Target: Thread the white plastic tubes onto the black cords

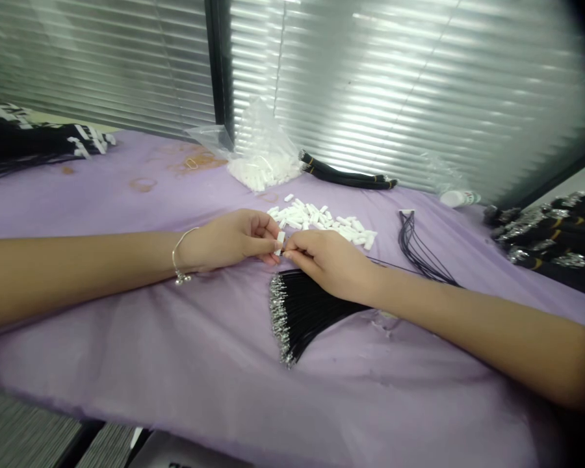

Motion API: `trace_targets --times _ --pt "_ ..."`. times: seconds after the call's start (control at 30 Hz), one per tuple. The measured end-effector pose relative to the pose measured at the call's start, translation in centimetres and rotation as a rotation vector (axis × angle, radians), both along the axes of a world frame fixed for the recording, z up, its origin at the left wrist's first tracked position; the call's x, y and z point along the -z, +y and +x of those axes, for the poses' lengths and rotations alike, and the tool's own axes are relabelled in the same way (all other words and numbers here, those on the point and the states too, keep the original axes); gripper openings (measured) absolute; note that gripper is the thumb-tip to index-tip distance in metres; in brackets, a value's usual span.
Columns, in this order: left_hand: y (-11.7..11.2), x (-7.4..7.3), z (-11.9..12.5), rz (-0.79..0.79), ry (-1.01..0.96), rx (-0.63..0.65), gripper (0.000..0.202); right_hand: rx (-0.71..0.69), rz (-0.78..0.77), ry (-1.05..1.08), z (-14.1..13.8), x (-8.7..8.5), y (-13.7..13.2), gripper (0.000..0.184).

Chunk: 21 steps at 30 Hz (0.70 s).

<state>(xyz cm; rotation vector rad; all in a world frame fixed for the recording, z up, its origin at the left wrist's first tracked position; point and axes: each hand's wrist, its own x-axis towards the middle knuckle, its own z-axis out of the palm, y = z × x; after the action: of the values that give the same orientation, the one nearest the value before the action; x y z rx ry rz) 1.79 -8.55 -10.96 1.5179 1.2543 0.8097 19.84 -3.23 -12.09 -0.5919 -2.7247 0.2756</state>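
Observation:
My left hand pinches a small white plastic piece between thumb and fingers. My right hand meets it from the right, fingers pinched at the same piece, apparently on the end of a thin black cord. Just below the hands a fanned bundle of black cords with silver metal tips lies on the purple cloth. A loose heap of white plastic pieces sits just beyond the hands. A thin bracelet circles my left wrist.
A clear bag of white pieces and a tied black cord bundle lie by the window blinds. Loose black cords lie to the right, more metal-tipped bundles at far right, dark items at far left.

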Motion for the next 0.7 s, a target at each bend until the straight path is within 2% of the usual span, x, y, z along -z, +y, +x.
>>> trace_targets --times 0.5,0.7 --pt "-0.1 -0.28 0.39 -0.022 0.011 0.004 0.007 0.0 -0.016 -0.01 -0.08 -0.12 -0.2 0.016" --pt "-0.05 -0.14 0.32 0.018 0.0 0.06 0.004 0.011 0.013 0.011 -0.13 -0.06 -0.37 0.016"
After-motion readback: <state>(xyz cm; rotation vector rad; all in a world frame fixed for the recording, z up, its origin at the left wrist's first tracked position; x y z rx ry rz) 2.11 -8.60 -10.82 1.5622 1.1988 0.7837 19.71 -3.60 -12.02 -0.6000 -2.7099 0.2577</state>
